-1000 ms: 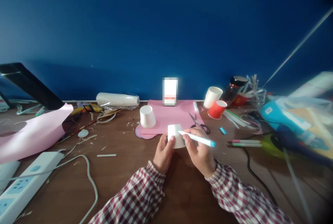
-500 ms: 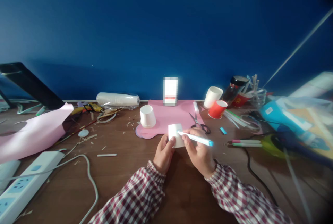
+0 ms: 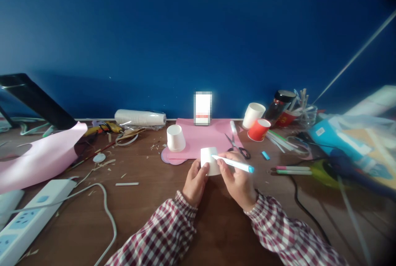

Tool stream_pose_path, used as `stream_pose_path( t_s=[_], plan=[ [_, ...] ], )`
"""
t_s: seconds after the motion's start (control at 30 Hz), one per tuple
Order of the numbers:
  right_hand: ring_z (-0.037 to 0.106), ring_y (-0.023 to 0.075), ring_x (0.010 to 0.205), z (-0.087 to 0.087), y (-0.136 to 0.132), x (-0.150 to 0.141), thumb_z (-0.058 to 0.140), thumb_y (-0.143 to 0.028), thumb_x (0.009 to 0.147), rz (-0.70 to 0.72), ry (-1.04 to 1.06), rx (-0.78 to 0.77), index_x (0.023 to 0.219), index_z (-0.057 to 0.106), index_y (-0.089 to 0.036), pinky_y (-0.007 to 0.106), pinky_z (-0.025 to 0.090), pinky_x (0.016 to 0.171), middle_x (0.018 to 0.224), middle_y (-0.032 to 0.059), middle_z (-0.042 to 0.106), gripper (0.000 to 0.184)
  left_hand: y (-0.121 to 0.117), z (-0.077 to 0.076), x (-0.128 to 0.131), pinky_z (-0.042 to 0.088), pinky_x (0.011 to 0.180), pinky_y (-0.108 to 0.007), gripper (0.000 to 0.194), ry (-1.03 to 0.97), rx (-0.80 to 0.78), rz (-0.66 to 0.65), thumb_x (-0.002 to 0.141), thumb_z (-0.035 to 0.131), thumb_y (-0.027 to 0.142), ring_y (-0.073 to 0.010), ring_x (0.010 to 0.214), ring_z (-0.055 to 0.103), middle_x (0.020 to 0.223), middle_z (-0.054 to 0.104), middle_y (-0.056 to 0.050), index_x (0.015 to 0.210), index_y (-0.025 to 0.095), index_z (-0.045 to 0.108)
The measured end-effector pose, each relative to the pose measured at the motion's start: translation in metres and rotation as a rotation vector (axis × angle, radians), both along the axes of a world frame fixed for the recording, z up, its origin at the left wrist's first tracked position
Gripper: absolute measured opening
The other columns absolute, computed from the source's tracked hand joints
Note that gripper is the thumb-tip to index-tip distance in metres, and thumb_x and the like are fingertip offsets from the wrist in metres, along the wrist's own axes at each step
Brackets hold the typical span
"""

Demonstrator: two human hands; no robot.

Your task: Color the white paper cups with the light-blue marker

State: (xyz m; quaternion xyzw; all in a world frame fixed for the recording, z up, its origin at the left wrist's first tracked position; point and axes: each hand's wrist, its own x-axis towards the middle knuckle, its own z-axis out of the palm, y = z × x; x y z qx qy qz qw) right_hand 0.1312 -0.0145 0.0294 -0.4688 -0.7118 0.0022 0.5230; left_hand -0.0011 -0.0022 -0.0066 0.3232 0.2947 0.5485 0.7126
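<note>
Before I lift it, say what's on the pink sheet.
A white cup, white stick, blurred rectangle and, partly, scissors. What's beneath them or behind the held cup is hidden.

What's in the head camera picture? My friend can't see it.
A person's left hand holds a white cup while the right hand holds a marker with its tip at the cup's side. Behind them, another white cup sits on a pink sheet, with scissors across its edge, on a cluttered brown table.

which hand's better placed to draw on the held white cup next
Likely the right hand: it holds the blue-ended pen, its tip at the white cup. The left hand is occupied gripping the cup's side.
</note>
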Motion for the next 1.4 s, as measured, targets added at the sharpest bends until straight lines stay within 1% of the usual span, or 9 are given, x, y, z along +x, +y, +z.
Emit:
stream_pose_path(
  t_s=[0.2,0.33,0.57,0.67,0.87,1.1,1.27,1.4],
  plan=[
    [0.064,0.0213,0.086,0.0002,-0.0001,0.0,0.058,-0.018,0.094,-0.004,-0.007,-0.009,0.1,0.063,-0.019,0.036,0.054,0.081,0.089,0.0068,0.068,0.008,-0.0003,0.0006,-0.0006,0.047,0.094,-0.039,0.038,0.014,-0.004,0.003,0.079,0.072,0.042,-0.0264,0.104,0.063,0.108,0.07,-0.011,0.105,0.015,0.064],
    [0.064,0.0216,0.085,0.0009,-0.0003,-0.0002,0.057,-0.019,0.094,-0.009,-0.016,-0.019,0.1,0.063,-0.019,0.036,0.054,0.079,0.089,0.0071,0.068,0.008,-0.0006,0.0015,-0.0009,0.047,0.092,-0.039,0.038,0.02,0.004,0.001,0.08,0.071,0.041,-0.0254,0.101,0.062,0.109,0.069,-0.011,0.106,0.015,0.064],
    [0.065,0.0219,0.086,-0.0002,0.0,0.0002,0.058,-0.019,0.094,-0.014,-0.025,-0.028,0.1,0.063,-0.019,0.037,0.053,0.083,0.089,0.0068,0.068,0.008,-0.0008,0.0014,-0.0006,0.047,0.087,-0.036,0.033,0.025,0.005,0.017,0.08,0.072,0.041,-0.0216,0.091,0.062,0.099,0.069,-0.008,0.101,0.015,0.065],
    [0.064,0.0216,0.087,-0.0005,-0.0009,0.0002,0.058,-0.019,0.094,-0.009,-0.031,-0.027,0.1,0.063,-0.019,0.036,0.053,0.082,0.09,0.0067,0.068,0.008,-0.0006,0.0004,-0.0005,0.047,0.088,-0.036,0.033,0.023,0.008,0.019,0.081,0.071,0.041,-0.0214,0.091,0.062,0.098,0.068,-0.008,0.101,0.016,0.065],
    [0.063,0.0213,0.085,0.0014,-0.0014,-0.0001,0.056,-0.019,0.095,0.001,-0.041,-0.045,0.098,0.062,-0.019,0.035,0.052,0.08,0.088,0.0066,0.067,0.007,-0.0001,0.0001,-0.0006,0.046,0.089,-0.035,0.031,-0.005,0.012,0.013,0.082,0.07,0.04,-0.0218,0.095,0.062,0.104,0.069,-0.009,0.1,0.016,0.063],
    [0.062,0.0214,0.083,0.0022,-0.0021,-0.0021,0.054,-0.022,0.096,-0.004,-0.045,-0.065,0.093,0.062,-0.019,0.036,0.052,0.077,0.086,0.0067,0.067,0.009,-0.0009,0.0036,-0.0008,0.047,0.094,-0.038,0.032,-0.033,-0.023,0.014,0.082,0.07,0.04,-0.0258,0.106,0.062,0.107,0.07,-0.01,0.102,0.015,0.063],
    [0.063,0.0201,0.078,0.007,-0.0012,-0.0015,0.052,-0.023,0.097,-0.033,0.039,-0.071,0.09,0.061,-0.02,0.033,0.053,0.073,0.081,0.005,0.066,0.012,-0.0011,0.0055,-0.0005,0.046,0.098,-0.039,0.036,-0.036,-0.028,0.013,0.08,0.072,0.04,-0.0271,0.111,0.062,0.11,0.07,-0.011,0.104,0.015,0.065],
    [0.064,0.0197,0.076,0.0076,0.0003,-0.0006,0.052,-0.024,0.097,-0.042,0.076,-0.087,0.091,0.061,-0.019,0.033,0.054,0.073,0.08,0.0052,0.068,0.012,-0.0006,0.0036,-0.0006,0.045,0.1,-0.04,0.038,-0.036,-0.031,-0.005,0.08,0.072,0.04,-0.0274,0.112,0.062,0.111,0.07,-0.012,0.109,0.015,0.066]
  ],
)
